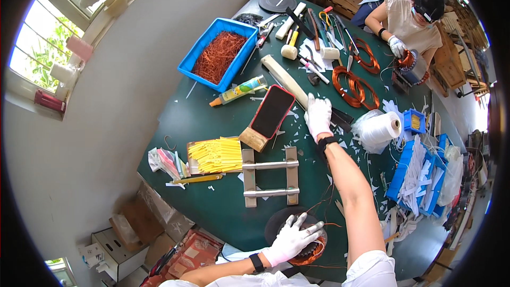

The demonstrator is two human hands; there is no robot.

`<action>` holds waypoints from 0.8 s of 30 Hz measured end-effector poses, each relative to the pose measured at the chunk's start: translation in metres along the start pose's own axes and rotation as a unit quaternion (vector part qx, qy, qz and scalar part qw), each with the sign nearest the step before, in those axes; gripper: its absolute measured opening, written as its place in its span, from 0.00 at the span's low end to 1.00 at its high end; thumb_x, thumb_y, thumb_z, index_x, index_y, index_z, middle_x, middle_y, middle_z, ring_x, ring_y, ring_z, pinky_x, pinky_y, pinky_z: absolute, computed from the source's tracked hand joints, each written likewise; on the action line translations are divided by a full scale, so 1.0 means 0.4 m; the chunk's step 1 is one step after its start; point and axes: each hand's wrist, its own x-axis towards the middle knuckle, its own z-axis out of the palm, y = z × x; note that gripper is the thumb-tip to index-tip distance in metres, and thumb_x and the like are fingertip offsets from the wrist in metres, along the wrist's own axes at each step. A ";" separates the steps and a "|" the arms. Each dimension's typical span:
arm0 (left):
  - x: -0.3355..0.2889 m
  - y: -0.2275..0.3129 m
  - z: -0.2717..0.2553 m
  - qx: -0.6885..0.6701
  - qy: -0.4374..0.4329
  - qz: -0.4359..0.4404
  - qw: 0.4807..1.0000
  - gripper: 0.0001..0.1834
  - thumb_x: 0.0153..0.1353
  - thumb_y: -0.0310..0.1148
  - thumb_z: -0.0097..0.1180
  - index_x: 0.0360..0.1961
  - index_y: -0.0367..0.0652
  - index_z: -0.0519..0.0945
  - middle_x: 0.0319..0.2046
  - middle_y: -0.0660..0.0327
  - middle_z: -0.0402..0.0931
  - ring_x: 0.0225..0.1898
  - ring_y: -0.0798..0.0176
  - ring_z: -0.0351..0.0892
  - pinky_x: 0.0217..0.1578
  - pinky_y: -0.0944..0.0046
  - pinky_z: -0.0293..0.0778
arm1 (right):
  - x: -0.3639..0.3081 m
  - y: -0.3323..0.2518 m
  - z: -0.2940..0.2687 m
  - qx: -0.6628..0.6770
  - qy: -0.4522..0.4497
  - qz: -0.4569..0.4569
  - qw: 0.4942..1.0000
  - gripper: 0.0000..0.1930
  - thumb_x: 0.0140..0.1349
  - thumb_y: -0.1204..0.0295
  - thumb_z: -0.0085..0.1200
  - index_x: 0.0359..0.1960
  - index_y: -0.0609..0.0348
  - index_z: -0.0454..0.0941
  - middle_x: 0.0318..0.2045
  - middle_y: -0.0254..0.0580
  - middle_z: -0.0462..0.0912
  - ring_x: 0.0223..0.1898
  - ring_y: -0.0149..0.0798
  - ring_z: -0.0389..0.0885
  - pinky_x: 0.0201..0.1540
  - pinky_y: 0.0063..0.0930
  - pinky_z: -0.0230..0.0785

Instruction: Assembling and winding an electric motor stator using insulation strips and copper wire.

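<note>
White-gloved, my left hand (292,239) lies with spread fingers over a round, copper-wire-wound motor stator (313,251) near the front table edge. A dark round disc (276,222) sits partly under that hand. My right hand (319,116), also gloved, is stretched toward the table's middle. Its fingers close around the near end of a long cream wooden stick (284,77); the fingertips are partly hidden. Black flat strips (341,119) lie just right of this hand. Loose copper wire ends (323,202) stick up from the stator.
A phone (272,110) leans on a wooden block. Nearby are a metal frame (271,192), yellow strips (217,155), copper coils (353,89), a white thread spool (380,127), and blue bins (411,172). A blue tray (186,66) holds wire scraps. Across the table, a co-worker (406,26) handles another stator.
</note>
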 end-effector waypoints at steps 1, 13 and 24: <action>0.004 -0.005 0.000 -0.020 0.001 0.005 1.000 0.22 0.50 0.31 0.53 0.50 0.55 0.75 0.61 0.64 0.63 0.57 0.40 0.65 0.54 0.42 0.62 | -0.005 0.011 -0.029 0.019 -0.023 -0.002 1.000 0.32 0.52 0.59 0.53 0.59 0.57 0.63 0.33 0.39 0.79 0.39 0.37 0.78 0.60 0.40 0.53; 0.097 -0.060 0.012 -0.257 0.017 -0.182 0.949 0.16 0.62 0.38 0.42 0.40 0.39 0.78 0.43 0.51 0.76 0.48 0.48 0.73 0.52 0.58 0.67 | -0.654 0.306 -0.461 0.772 -0.140 0.158 0.600 0.27 0.58 0.58 0.55 0.52 0.63 0.61 0.31 0.41 0.76 0.30 0.32 0.77 0.30 0.23 0.71; -0.149 0.066 0.201 -0.045 0.327 -0.340 0.881 0.41 0.50 0.33 0.55 0.64 0.38 0.52 0.62 0.43 0.51 0.64 0.46 0.50 0.62 0.52 0.51 | -1.199 0.173 -0.471 0.445 -0.007 0.163 0.880 0.27 0.49 0.70 0.58 0.51 0.60 0.62 0.31 0.58 0.79 0.35 0.56 0.80 0.38 0.39 0.71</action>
